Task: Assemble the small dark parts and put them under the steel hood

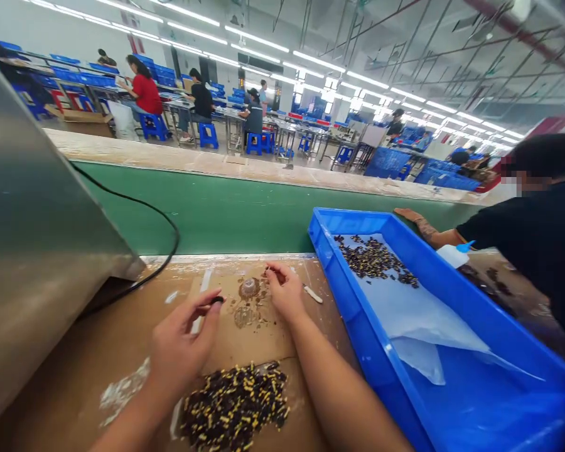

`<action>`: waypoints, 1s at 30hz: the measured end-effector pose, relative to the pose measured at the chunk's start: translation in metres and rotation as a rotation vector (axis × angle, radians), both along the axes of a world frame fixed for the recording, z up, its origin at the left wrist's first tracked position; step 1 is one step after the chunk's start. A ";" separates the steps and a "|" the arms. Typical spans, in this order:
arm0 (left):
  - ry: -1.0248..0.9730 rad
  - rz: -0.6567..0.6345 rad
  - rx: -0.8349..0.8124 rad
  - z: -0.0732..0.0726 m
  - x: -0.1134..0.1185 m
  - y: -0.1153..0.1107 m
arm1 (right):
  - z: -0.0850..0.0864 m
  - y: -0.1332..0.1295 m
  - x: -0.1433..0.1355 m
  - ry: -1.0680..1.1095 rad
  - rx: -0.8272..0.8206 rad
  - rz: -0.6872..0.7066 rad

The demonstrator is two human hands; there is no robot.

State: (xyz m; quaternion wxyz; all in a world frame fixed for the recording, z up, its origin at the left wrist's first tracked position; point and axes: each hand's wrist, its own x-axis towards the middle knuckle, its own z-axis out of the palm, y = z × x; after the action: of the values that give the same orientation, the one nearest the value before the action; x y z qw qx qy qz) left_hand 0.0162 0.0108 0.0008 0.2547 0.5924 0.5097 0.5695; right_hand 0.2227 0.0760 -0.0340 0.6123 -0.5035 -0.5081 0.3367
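My left hand (181, 339) pinches a small black piece (217, 300) between thumb and fingertips, above the brown cardboard (228, 348). To its right, my right hand (286, 292) has thumb and fingers closed together; a tiny dark spot shows at the fingertips, too small to name. Between the hands sits a small round clear lump (249, 287) in a brown stain. A second round stain (245, 317) and scattered brown crumbs lie just nearer to me. Close to my forearms spreads a heap of small black and yellow parts (235, 405).
A blue tray (353, 307) stands at right, holding a white sheet and more black-yellow parts (376, 257). A pale-handled tool (313, 294) lies beside my right hand. At left are a metal housing (42, 251) and black cable (176, 232). A co-worker (522, 232) is beyond the tray.
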 end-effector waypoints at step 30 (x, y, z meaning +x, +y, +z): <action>-0.214 -0.153 -0.417 -0.026 -0.005 0.011 | 0.001 -0.005 -0.012 -0.668 0.204 -0.010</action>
State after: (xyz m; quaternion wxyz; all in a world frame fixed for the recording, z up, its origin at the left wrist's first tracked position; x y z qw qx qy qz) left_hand 0.0116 0.0215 -0.0257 0.4665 0.5001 0.5399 0.4907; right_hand 0.2108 0.0714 -0.0332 0.4610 -0.5245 -0.7090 0.0978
